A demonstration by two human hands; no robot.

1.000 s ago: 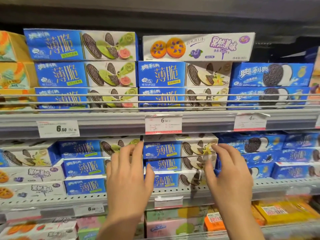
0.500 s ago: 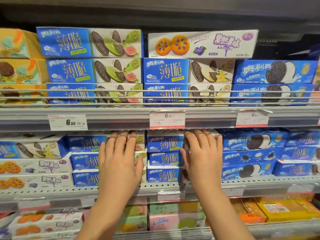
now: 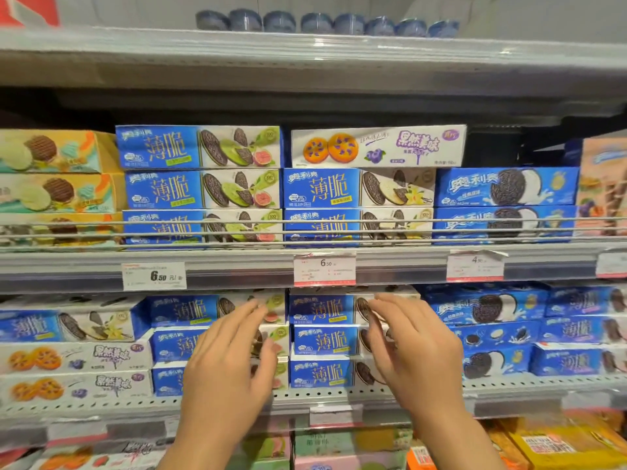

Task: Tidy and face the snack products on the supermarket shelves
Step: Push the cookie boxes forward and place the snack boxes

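- Blue-and-white cookie boxes (image 3: 322, 340) sit stacked three high, centre frame, on the lower shelf (image 3: 339, 396)
- Left hand (image 3: 225, 364) and right hand (image 3: 412, 351) hover before them, fingers loosely spread, holding nothing
- Price tags (image 3: 324, 268) line the upper shelf edge (image 3: 237, 266); more boxes above

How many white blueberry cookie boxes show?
3: one box tops the upper shelf's middle stack; a second lies on a third at the lower shelf's left. Others may hide behind.

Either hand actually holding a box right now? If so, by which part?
Nothing is held. The left hand and right hand hover with relaxed, slightly spread fingers before the two middle stacks of blue cookie boxes; contact with the box fronts cannot be told.
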